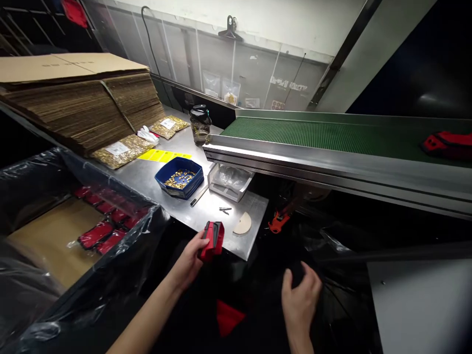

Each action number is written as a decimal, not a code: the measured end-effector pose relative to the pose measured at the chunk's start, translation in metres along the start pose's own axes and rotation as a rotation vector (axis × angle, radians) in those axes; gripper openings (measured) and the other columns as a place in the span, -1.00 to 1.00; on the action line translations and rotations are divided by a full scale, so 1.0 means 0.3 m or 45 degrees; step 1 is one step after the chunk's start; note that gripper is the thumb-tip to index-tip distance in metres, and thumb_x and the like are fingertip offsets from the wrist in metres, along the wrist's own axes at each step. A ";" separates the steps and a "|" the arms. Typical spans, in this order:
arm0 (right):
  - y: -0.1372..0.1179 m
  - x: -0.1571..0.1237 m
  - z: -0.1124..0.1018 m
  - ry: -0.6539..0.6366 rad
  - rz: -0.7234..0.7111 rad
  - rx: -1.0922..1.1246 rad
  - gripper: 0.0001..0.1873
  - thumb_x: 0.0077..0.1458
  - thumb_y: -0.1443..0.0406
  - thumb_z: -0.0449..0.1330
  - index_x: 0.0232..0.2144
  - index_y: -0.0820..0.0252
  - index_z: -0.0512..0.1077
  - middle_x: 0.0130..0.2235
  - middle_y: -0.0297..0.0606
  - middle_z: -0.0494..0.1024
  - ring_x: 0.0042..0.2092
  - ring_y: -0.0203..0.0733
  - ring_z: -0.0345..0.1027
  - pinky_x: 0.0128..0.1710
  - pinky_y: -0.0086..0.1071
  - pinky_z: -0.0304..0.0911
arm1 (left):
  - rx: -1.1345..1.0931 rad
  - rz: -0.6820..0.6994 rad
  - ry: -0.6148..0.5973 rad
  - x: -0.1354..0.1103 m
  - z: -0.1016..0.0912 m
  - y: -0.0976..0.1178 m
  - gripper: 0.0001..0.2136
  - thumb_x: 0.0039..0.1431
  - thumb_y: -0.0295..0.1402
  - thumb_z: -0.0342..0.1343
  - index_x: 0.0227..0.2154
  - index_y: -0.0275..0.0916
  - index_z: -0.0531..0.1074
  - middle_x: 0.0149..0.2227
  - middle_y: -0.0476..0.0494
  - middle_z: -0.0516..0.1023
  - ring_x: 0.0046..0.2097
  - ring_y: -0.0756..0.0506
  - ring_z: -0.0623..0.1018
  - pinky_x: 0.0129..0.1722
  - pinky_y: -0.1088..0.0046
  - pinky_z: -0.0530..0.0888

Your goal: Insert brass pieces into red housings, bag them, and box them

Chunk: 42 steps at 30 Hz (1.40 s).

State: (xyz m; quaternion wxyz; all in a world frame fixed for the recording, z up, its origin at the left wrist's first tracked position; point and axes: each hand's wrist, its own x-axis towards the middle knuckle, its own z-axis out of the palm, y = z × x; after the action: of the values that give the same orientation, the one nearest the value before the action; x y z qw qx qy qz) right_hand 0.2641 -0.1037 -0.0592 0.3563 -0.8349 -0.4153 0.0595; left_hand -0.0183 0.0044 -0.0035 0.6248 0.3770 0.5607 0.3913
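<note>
Item held: one red-and-black casing, at the near edge of the metal table, pinched between the thumb and fingers of the left hand; the fingers behind it are partly hidden. Right hand: raised well apart from the casing, thumb and fingers spread and curved.

Containers:
- Blue bin, on the table; a scatter of small gold-coloured pieces on its floor.
- White tray, beside the conveyor; clear plastic inside.
- Jar, dark-lidded, see-through; contents indistinct.
- Large box with black plastic liner, at left; several red-and-black wrapped pieces grouped on brown cardboard.
- Two clear bags, a nearer one and a farther one, both filled with gold-coloured pieces.

Labels and writing:
- White label on each clear bag; text too small to read.
- Yellow sheet, between the nearer bag and the blue bin; faint print, illegible.
- Cardboard stack, strapped; dark characters on top, illegible.
- White lettering on the rear panel; blurred.
</note>
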 end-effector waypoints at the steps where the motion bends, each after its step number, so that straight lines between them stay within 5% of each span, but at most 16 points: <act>1: -0.058 -0.029 0.014 -0.174 -0.012 0.204 -0.40 0.30 -0.03 0.05 0.15 0.31 0.36 0.12 0.20 0.42 0.16 0.23 0.36 0.15 0.03 0.31 | -0.256 -0.137 -0.063 -0.054 0.011 -0.018 -0.55 0.23 -0.21 0.07 0.09 -0.38 0.48 0.03 -0.38 0.64 -0.01 -0.27 0.65 0.02 0.20 0.57; 3: -0.176 -0.087 0.044 -0.598 0.023 0.572 -0.49 0.32 -0.02 0.05 0.13 0.16 0.39 0.10 0.03 0.49 0.12 0.07 0.42 0.10 -0.11 0.38 | -0.779 -0.443 -0.124 -0.154 0.041 -0.056 -0.66 0.25 -0.29 0.09 -0.07 -0.42 0.56 -0.10 -0.37 0.69 -0.09 -0.24 0.68 0.00 0.22 0.57; 6: -0.300 -0.151 0.076 -0.985 0.096 0.875 -0.53 0.36 -0.02 0.02 0.14 0.04 0.41 0.12 -0.13 0.54 0.13 -0.03 0.44 0.13 -0.21 0.36 | -1.205 -0.700 -0.077 -0.263 0.082 -0.110 -0.75 0.29 -0.38 0.07 -0.19 -0.41 0.61 -0.23 -0.30 0.72 -0.21 -0.19 0.70 -0.07 0.25 0.59; 13: -0.291 -0.191 0.036 -1.252 0.174 0.894 -0.52 0.35 -0.06 0.04 0.01 0.10 0.53 -0.29 -0.25 0.62 -0.30 -0.13 0.53 -0.31 -0.36 0.43 | -1.261 -0.833 -0.086 -0.362 0.086 -0.157 -0.63 0.36 -0.18 0.06 -0.08 -0.38 0.61 -0.15 -0.35 0.72 -0.14 -0.30 0.70 -0.06 0.13 0.58; 19: -0.260 -0.191 -0.044 -1.206 0.026 0.962 -0.63 0.32 0.10 0.17 0.09 0.08 0.48 0.03 -0.17 0.60 0.06 -0.04 0.49 0.13 -0.25 0.37 | -1.048 -0.754 -0.203 -0.388 0.089 -0.182 -0.69 0.37 -0.25 0.10 -0.07 -0.37 0.61 -0.13 -0.31 0.71 -0.15 -0.19 0.68 -0.04 0.29 0.55; 25: -0.230 -0.180 -0.078 -1.183 0.075 0.956 -0.64 0.30 0.13 0.19 0.09 0.08 0.37 -0.03 -0.20 0.57 -0.05 -0.09 0.51 0.03 -0.24 0.41 | -0.940 -0.545 -0.518 -0.390 0.117 -0.179 -0.47 0.31 0.05 0.09 0.16 -0.20 0.49 0.13 -0.23 0.59 0.20 -0.26 0.51 0.24 0.25 0.36; 30: -0.216 -0.184 -0.078 -1.165 0.006 0.912 -0.70 0.29 0.16 0.19 0.03 0.07 0.34 -0.13 -0.27 0.53 -0.15 -0.15 0.47 -0.08 -0.30 0.40 | -0.844 -0.572 -0.587 -0.376 0.085 -0.173 -0.43 0.35 0.15 -0.08 0.06 -0.20 0.53 0.02 -0.25 0.63 0.01 -0.18 0.58 0.06 0.29 0.46; 37: -0.217 -0.244 -0.069 -0.809 -0.280 0.876 -0.79 0.30 0.22 0.11 -0.02 0.05 0.35 -0.10 -0.23 0.41 -0.10 -0.10 0.40 -0.10 -0.21 0.39 | -0.512 -0.198 -0.562 -0.374 0.065 -0.158 -0.37 0.07 0.06 0.33 0.13 -0.18 0.45 0.16 -0.28 0.49 0.19 -0.35 0.46 0.19 0.17 0.37; 42: -0.235 -0.224 -0.091 -0.594 -0.566 0.697 -0.63 0.20 0.45 0.13 0.03 0.05 0.37 -0.10 -0.18 0.43 -0.10 -0.08 0.40 -0.15 -0.19 0.42 | -0.422 -0.390 -0.482 -0.349 0.043 -0.188 -0.50 0.18 -0.19 0.33 0.16 -0.12 0.41 0.20 -0.27 0.49 0.20 -0.29 0.48 0.20 0.19 0.38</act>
State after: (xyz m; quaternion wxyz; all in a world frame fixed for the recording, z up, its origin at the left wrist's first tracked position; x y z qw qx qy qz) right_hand 0.1855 -0.1398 -0.0068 0.4655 -0.5637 -0.6236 0.2768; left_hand -0.0086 -0.1147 -0.0114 0.8230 0.2471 0.4131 0.3016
